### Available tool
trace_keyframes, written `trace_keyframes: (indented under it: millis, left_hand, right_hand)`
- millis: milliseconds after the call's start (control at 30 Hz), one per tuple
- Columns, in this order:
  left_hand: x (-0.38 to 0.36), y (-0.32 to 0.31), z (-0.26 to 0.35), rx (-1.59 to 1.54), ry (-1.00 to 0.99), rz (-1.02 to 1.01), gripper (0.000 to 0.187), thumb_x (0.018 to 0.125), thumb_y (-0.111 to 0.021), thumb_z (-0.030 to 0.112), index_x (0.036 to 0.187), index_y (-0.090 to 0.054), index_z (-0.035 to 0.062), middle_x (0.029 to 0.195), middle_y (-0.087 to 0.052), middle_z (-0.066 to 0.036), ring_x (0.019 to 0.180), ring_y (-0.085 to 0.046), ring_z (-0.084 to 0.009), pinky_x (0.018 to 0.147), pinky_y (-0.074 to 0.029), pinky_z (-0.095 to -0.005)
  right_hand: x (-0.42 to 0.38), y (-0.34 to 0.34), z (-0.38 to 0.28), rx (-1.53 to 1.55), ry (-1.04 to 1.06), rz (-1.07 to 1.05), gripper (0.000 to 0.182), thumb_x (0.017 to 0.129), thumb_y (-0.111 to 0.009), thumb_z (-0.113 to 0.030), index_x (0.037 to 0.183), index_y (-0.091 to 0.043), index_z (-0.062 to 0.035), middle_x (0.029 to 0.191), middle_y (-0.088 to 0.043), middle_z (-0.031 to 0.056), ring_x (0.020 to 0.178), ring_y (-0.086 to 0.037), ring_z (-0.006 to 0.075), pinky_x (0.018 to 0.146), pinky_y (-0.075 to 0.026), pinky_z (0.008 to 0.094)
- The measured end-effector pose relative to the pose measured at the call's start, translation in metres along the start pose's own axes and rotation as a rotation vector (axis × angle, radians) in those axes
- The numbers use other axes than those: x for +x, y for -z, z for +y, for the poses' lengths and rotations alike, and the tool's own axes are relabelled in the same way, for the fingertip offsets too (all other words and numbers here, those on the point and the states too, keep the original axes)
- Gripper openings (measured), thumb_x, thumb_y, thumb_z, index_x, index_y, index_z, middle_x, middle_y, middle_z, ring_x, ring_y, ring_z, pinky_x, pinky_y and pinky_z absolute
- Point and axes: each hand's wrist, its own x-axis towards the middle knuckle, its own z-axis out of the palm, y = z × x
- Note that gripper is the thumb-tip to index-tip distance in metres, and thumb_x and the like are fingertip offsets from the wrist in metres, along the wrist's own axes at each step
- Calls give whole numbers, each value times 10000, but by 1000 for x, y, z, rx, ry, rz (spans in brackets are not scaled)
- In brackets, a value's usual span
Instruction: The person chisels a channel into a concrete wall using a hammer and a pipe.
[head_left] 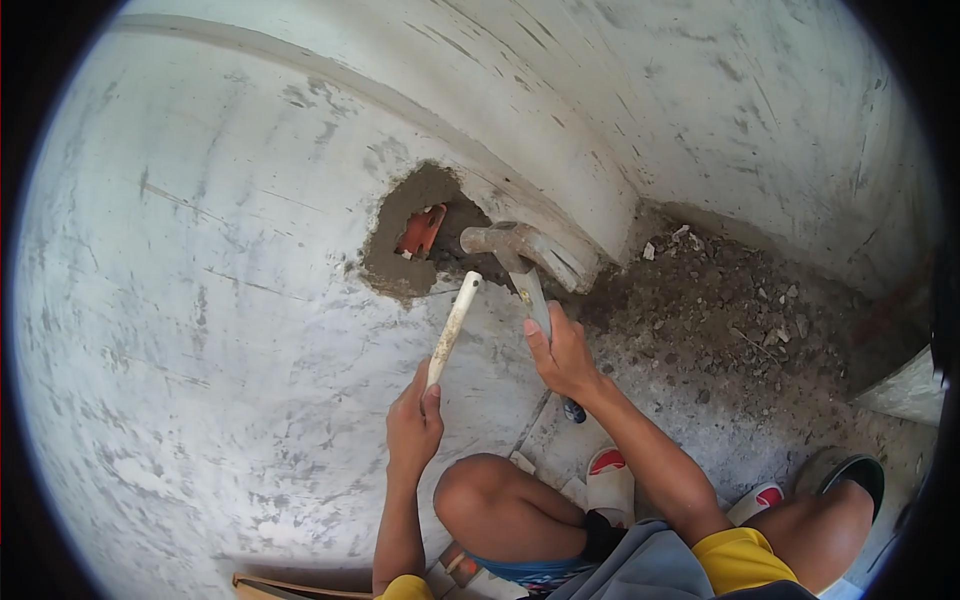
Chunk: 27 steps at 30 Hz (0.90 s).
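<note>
My left hand (pixel 415 415) is closed round the lower part of a pale, stained rod (pixel 453 328), whose upper end has a small dark hole. My right hand (pixel 565 355) grips the handle of a claw hammer (pixel 510 240); the handle's dark end shows below the hand. The hammer head is level with the wall hole and just right of the rod's upper end, with a gap between them. Behind both tools, the white wall (pixel 220 250) has a rough hole edged in grey mortar (pixel 400 275), with an orange-red box (pixel 422 232) set inside.
Broken rubble and dirt (pixel 700 300) lie on the floor along the wall's corner at right. A pale container (pixel 905 388) stands at the right edge. My bent knees and white-and-red shoes (pixel 608 480) are below. A wooden piece (pixel 290 588) shows at the bottom left.
</note>
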Motion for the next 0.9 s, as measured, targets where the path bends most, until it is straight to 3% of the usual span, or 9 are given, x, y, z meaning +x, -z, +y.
trace_keyframes:
  millis: [67,133,367,433,567,633,733,900]
  left_hand:
    - [2,-4,-3,-19,-11,11,399,1004,-506,193,1389,-544,93,780,-631,-211,713,-623,-398,663,-477,-455]
    - [2,-7,-5,-28,-43,34,409,1032,-470,225,1415,-520,91,681,-523,-139,608,-530,-272,631,-456,-359]
    - [0,-8,1,19,-14,46,407,1034,-469,220,1416,-518,87,681,-517,-156,604,-513,-287,621,-447,-369]
    - [0,-9,2,14,-29,52,408,1034,-470,214,1418,-515,87,681,-517,-157,601,-511,-292,621,-446,-371]
    - [1,-8,1,6,-29,55,411,1033,-474,212,1422,-511,86,674,-509,-153,596,-498,-292,618,-445,-373]
    - [1,-6,5,32,36,31,409,993,-518,168,1394,-538,85,767,-625,-201,687,-612,-387,654,-473,-456]
    - [2,-7,5,19,20,41,406,998,-510,163,1395,-537,85,763,-620,-212,679,-609,-391,651,-473,-457]
    - [2,-9,2,-1,26,31,406,1002,-501,159,1399,-532,78,768,-618,-219,673,-608,-389,645,-476,-441]
  right_hand:
    - [-3,0,2,-29,4,-6,372,1003,-528,-290,1045,-480,76,639,-582,249,607,-619,443,557,-453,478]
    - [-8,-1,6,-36,39,20,386,993,-550,-281,1073,-492,92,648,-574,219,602,-608,419,562,-459,459]
    - [-23,-13,23,-121,249,138,375,978,-548,-253,1096,-506,100,681,-590,210,576,-612,390,562,-475,438]
    - [-20,-17,21,-128,448,307,361,975,-545,-244,1096,-507,94,689,-588,212,571,-609,392,554,-473,439]
    - [-41,-36,45,-37,269,303,360,983,-540,-249,1097,-506,90,704,-602,215,618,-619,417,578,-479,450]
    - [-34,-26,38,-169,-206,-57,365,997,-527,-261,1093,-506,90,720,-616,218,634,-624,430,589,-481,453]
    - [-31,-18,40,-117,-67,140,404,973,-562,-219,1144,-495,141,654,-603,241,607,-636,440,548,-492,456]
    - [-38,-19,31,-10,153,261,391,967,-567,-208,1143,-500,135,661,-606,256,601,-622,456,547,-488,462]
